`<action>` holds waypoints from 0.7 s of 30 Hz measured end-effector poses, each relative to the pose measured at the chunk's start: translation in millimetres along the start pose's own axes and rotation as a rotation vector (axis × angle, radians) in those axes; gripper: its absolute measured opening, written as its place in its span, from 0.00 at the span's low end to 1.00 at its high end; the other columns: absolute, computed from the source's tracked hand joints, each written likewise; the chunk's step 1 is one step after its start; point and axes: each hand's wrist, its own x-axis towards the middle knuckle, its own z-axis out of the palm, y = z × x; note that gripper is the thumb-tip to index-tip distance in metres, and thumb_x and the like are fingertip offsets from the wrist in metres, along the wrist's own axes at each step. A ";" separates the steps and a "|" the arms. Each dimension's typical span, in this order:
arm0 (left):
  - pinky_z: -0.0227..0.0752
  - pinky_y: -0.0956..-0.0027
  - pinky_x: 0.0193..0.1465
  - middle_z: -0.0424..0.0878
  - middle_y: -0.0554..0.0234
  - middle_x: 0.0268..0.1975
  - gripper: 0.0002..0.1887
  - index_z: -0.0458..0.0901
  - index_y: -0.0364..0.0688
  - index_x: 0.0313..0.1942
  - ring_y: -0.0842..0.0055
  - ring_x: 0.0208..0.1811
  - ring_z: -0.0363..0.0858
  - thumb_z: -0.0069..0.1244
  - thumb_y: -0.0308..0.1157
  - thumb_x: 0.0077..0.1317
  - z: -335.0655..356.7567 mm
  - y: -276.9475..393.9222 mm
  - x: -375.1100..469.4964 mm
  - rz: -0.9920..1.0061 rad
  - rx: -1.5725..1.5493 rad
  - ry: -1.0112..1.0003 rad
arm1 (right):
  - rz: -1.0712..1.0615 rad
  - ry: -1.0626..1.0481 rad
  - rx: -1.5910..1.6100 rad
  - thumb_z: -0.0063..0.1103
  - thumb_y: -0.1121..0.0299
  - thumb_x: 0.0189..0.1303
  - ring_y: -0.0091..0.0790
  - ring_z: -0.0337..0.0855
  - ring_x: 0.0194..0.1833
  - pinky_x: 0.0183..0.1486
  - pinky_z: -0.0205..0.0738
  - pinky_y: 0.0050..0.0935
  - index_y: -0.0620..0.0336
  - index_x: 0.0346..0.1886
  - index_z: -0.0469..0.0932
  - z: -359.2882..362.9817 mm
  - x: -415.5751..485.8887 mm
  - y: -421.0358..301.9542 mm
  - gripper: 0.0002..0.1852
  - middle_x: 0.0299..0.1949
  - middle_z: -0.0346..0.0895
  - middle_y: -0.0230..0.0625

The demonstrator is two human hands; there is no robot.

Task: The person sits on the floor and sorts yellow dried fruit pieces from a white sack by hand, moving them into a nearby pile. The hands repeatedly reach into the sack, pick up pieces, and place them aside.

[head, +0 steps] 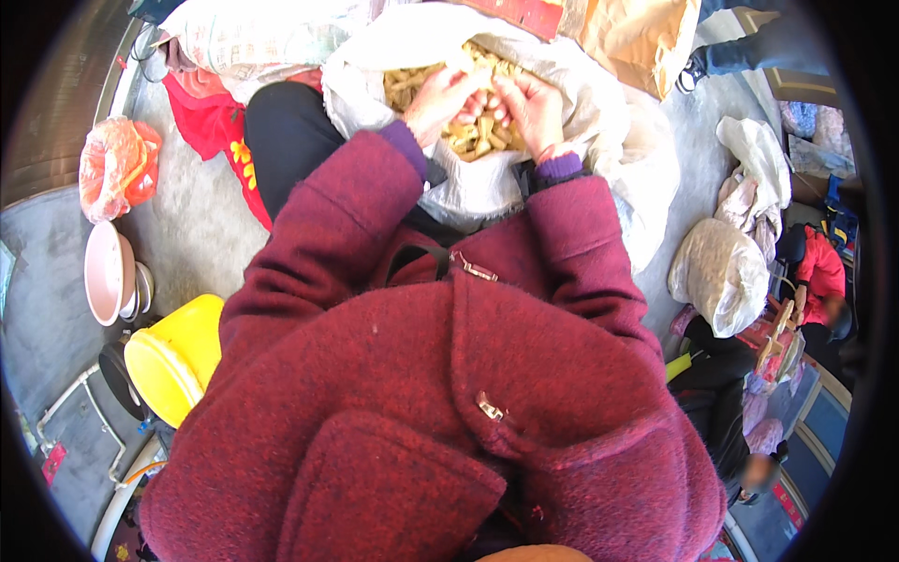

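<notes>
A white woven sack (463,186) lies with its mouth rolled back between my knees. Inside are many small tan pieces (484,137), whose material I cannot tell. Over the sack's mouth, my left hand (439,102) has its fingers bent close to those of my right hand (530,109). The fingertips of both hands nearly meet above the pieces. Something pale seems to be between them, but glare hides its shape, and I cannot tell which hand holds it.
Filled sacks (260,42) and a brown paper bag (635,42) stand beyond. To the left are a red cloth (204,119), a pink basin (109,274) and a yellow bucket (172,358). At right are a stuffed plastic bag (723,274), two seated people and another person's leg (762,53).
</notes>
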 end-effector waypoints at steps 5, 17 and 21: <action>0.54 0.85 0.18 0.70 0.75 0.22 0.07 0.74 0.43 0.32 0.91 0.20 0.65 0.45 0.36 0.64 -3.1 5.7 4.3 0.016 0.075 -0.040 | 0.045 -0.029 0.050 0.54 0.67 0.60 0.15 0.68 0.16 0.17 0.60 0.13 0.60 0.28 0.76 2.8 -0.6 -1.5 0.09 0.18 0.73 0.26; 0.54 0.87 0.17 0.70 0.75 0.20 0.08 0.74 0.41 0.29 0.92 0.18 0.64 0.46 0.34 0.64 -5.2 -2.1 4.9 -0.102 -0.147 -0.033 | 0.130 -0.092 0.276 0.53 0.59 0.60 0.14 0.55 0.11 0.13 0.45 0.16 0.56 0.18 0.72 6.2 -9.3 -5.6 0.16 0.11 0.63 0.22; 0.54 0.87 0.17 0.70 0.75 0.20 0.07 0.74 0.41 0.27 0.92 0.17 0.63 0.48 0.33 0.62 -3.9 0.4 3.7 -0.093 -0.131 0.010 | 0.210 -0.036 0.412 0.54 0.59 0.59 0.13 0.55 0.11 0.13 0.43 0.15 0.55 0.18 0.72 11.5 -15.7 -12.6 0.15 0.11 0.62 0.21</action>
